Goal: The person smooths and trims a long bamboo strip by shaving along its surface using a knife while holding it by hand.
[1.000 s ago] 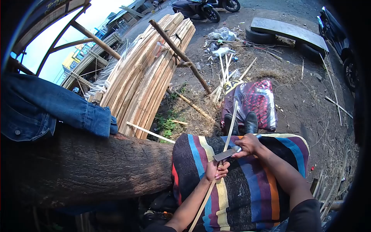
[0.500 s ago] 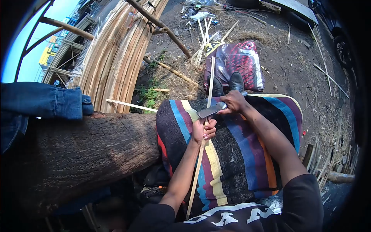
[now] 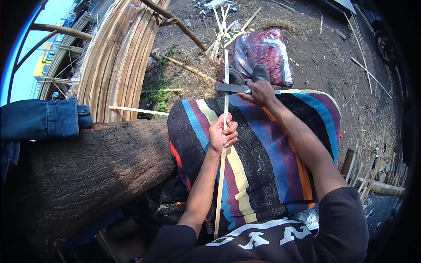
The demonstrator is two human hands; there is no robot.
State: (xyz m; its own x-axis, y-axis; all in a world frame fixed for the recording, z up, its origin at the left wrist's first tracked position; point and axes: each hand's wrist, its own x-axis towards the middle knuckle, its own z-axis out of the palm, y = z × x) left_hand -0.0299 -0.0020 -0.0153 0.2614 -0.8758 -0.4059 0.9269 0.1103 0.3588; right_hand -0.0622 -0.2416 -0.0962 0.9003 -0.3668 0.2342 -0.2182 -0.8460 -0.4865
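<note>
A long, thin strip of pale wood or bamboo [image 3: 222,175] runs from near my body out past my knees. My left hand [image 3: 223,133] is closed around it at about the middle. Farther out, my right hand [image 3: 259,93] grips a knife by its handle. The knife's broad blade [image 3: 232,88] lies across the strip, close to its far end, and points left. Under both arms a striped cloth [image 3: 263,153] covers my lap. Part of the knife handle is hidden inside my right fist.
A thick log [image 3: 96,162] lies at the left, with a denim sleeve [image 3: 48,118] on it. Long wooden slats [image 3: 118,57] are stacked behind. A plastic-wrapped bundle [image 3: 258,57] sits beyond my shoes [image 3: 260,73]. Loose strips [image 3: 370,76] lie on the ground at right.
My right hand has slid the knife away from me along the strip, away from my left hand. My left hand keeps its hold. The view has shifted slightly.
</note>
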